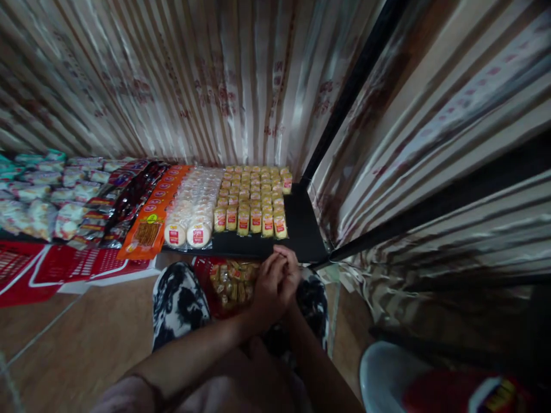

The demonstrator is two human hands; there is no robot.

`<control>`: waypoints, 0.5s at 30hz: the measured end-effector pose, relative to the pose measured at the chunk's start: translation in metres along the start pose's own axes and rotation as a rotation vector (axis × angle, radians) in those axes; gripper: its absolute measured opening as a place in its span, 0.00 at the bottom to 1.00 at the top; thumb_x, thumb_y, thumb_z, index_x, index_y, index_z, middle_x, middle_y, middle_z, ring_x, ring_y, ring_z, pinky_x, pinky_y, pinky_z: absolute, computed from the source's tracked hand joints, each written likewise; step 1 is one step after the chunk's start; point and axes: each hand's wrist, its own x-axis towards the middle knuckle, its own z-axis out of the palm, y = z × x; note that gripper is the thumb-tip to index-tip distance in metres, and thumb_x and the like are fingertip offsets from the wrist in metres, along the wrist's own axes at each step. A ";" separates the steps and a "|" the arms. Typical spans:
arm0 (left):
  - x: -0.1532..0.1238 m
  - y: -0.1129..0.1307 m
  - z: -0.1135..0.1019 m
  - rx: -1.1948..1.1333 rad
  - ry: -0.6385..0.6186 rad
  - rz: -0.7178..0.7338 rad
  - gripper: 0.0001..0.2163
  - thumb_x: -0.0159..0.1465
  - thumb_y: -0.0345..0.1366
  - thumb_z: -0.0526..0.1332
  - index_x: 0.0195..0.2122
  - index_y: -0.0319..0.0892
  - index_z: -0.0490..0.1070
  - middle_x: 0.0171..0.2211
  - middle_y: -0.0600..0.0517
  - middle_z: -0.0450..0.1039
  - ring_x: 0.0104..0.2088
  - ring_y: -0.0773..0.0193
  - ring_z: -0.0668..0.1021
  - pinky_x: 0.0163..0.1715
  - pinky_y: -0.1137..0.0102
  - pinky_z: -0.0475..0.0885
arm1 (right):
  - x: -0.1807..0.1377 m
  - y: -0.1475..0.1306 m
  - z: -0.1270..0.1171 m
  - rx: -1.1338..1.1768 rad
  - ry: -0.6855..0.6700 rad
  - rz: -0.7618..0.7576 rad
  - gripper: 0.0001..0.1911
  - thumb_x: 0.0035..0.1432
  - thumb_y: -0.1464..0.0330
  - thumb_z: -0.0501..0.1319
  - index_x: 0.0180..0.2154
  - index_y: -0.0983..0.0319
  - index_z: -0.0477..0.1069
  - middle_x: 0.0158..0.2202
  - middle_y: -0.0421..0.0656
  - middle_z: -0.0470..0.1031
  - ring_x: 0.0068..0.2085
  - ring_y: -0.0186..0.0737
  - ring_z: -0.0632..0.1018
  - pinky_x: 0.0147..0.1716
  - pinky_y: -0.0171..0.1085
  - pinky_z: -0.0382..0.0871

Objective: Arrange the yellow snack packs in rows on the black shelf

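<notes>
My left hand (269, 281) and my right hand (291, 276) are closed together in front of my knees, fingers folded over each other. Whatever may lie between the palms is hidden. Just beyond them is a black shelf (301, 221) bearing rows of small yellow-wrapped snack packs (255, 219), apart from my fingers. Below the shelf edge, between my knees, a red basket (206, 287) holds more gold-yellow packs (235, 284), partly covered by my left hand.
Left along the shelf lie round white crackers in clear wrap (198, 234), orange snack bags (148, 221), dark packets (129, 195) and white packets (43, 215). Red baskets (81, 261) line the floor. A black frame post (344, 97), curtain (241, 69) and pale tub (379, 373) stand around.
</notes>
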 end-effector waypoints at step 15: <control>-0.021 -0.150 -0.044 0.216 -0.139 -0.874 0.14 0.65 0.35 0.46 0.42 0.38 0.70 0.43 0.44 0.74 0.46 0.59 0.75 0.44 0.70 0.67 | -0.040 0.046 0.082 -0.479 -0.812 0.276 0.13 0.53 0.74 0.53 0.36 0.63 0.74 0.37 0.49 0.78 0.40 0.42 0.76 0.41 0.36 0.65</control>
